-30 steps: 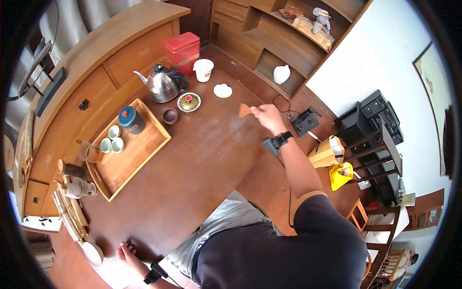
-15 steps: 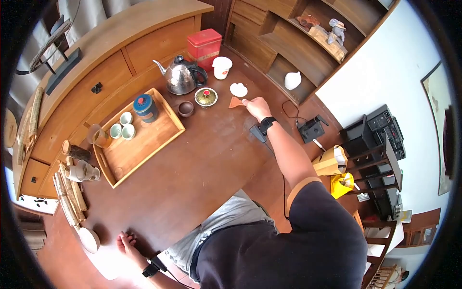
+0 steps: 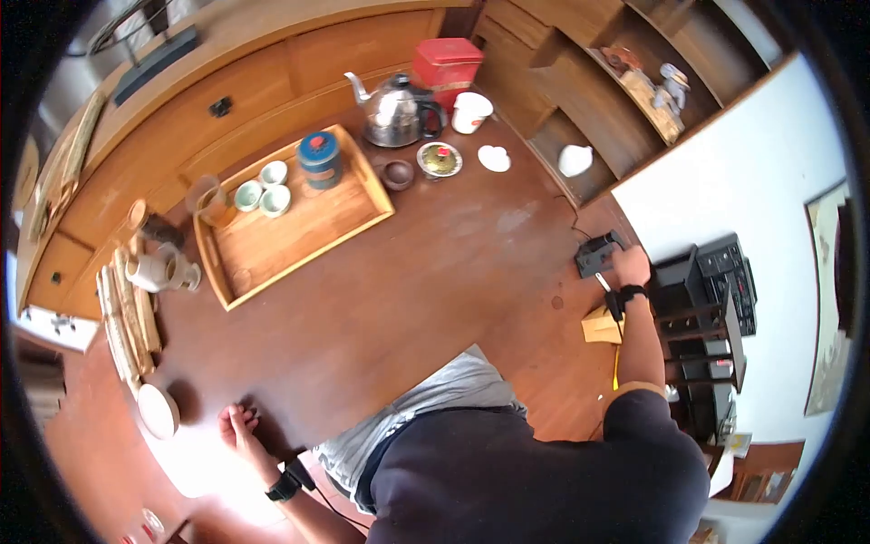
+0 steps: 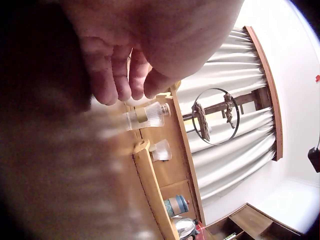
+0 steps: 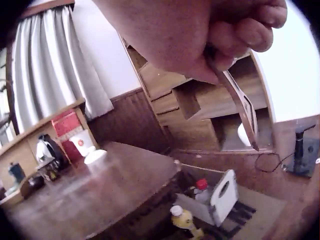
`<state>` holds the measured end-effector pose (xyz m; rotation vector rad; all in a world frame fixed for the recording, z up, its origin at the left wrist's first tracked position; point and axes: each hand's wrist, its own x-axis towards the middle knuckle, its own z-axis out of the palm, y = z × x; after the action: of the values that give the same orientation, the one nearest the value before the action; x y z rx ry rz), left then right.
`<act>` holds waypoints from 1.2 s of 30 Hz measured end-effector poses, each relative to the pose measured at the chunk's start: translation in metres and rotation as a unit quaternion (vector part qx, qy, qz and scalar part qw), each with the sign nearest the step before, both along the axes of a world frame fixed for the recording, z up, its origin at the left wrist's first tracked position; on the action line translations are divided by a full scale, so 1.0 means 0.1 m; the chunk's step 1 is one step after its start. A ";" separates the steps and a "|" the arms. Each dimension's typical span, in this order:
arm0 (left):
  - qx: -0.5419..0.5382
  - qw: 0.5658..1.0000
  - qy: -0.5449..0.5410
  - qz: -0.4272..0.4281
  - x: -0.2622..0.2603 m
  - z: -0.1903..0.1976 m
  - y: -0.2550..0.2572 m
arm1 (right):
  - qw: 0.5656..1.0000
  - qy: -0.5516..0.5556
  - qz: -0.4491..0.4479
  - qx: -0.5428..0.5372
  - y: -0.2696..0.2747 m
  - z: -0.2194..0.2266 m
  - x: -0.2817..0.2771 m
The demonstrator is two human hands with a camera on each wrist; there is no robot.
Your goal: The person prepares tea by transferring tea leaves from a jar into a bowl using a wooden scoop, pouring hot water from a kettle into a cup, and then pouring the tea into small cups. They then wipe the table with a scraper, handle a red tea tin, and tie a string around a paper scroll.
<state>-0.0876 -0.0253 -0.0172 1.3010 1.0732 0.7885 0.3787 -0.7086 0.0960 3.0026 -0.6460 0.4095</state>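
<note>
My right hand [image 3: 633,266] is off the table's right side, over or beside a black device [image 3: 595,257] in the head view; whether they touch I cannot tell. In the right wrist view that hand [image 5: 200,37] pinches a thin, flat brown piece [image 5: 239,104], which slants downward. The head view does not clearly show this piece. At the table's near left edge is my left hand [image 3: 240,428], fingers loosely curled and holding nothing, near a pale bowl [image 3: 159,412]. Its fingers [image 4: 103,85] hang relaxed in the left wrist view.
A wooden tray [image 3: 304,267] bears a blue canister [image 3: 319,163] and several small cups. Behind and right of it stand a kettle [image 3: 393,118], a lidded bowl [image 3: 439,160], a dark cup [image 3: 397,175] and a white coaster [image 3: 494,159]. A box [image 5: 250,205] with bottles lies beyond the table edge.
My right hand has moved rightward, away from the white coaster and over the table's side, with the brown piece. The head view has shifted; my left hand stays near the bowl.
</note>
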 end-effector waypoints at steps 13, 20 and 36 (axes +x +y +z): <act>-0.046 0.998 -0.030 0.010 0.04 0.20 -0.03 | 0.547 0.423 0.395 0.605 4.34 -0.34 -1.05; -0.050 0.997 -0.060 0.025 0.06 0.19 -0.03 | 0.409 0.589 0.327 0.615 6.24 -0.60 -2.02; -0.185 0.900 -0.361 -0.159 0.77 0.62 -0.36 | 0.348 0.529 0.377 0.675 5.36 -0.53 -2.04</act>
<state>-0.0108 -0.0612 0.0453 0.7231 0.3662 0.6873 0.1750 -0.1729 0.0426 2.7152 1.1681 -3.2521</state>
